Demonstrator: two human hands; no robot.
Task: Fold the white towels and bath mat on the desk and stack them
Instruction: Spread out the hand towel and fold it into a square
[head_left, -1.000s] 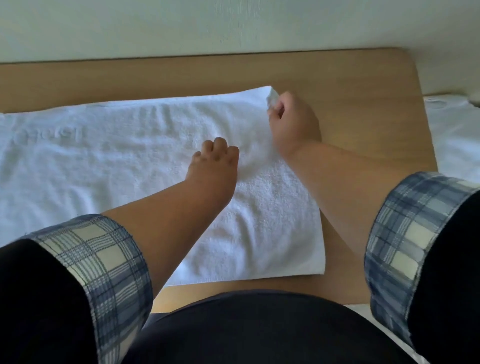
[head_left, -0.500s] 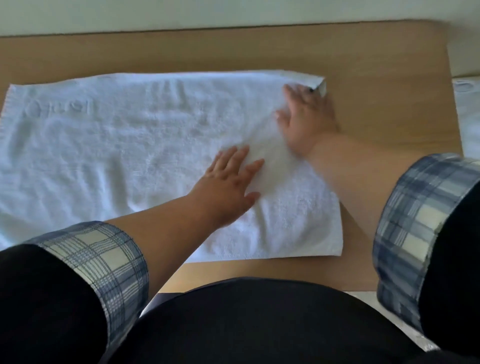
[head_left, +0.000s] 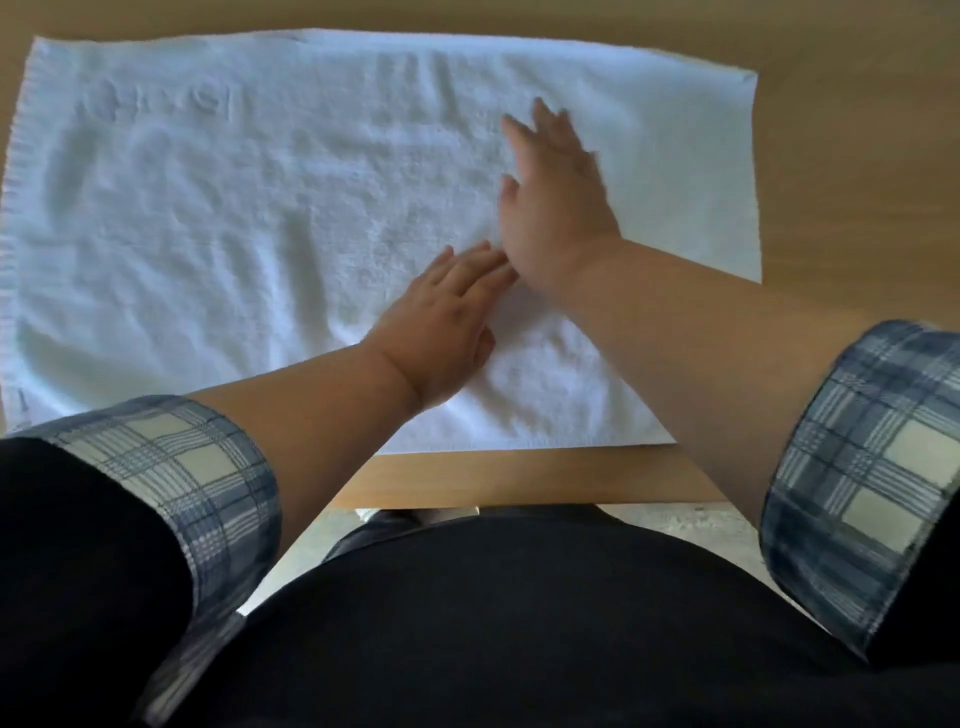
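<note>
A white towel (head_left: 249, 218) lies spread flat over the wooden desk (head_left: 841, 156), with raised lettering near its far left corner. My left hand (head_left: 447, 322) rests flat on the towel's near middle, fingers straight and pointing right. My right hand (head_left: 556, 197) lies flat on the towel just beyond it, fingers stretched toward the far edge and slightly blurred. The two hands nearly touch. Neither hand holds anything.
Bare desk wood shows to the right of the towel and along the near edge (head_left: 519, 475). The towel's left edge reaches the frame's left border. My dark clothing and plaid cuffs (head_left: 857, 467) fill the bottom of the view.
My right hand let go of the far right corner and slid left toward the towel's middle, flat. My left hand opened from curled to flat. The view shifted closer over the towel.
</note>
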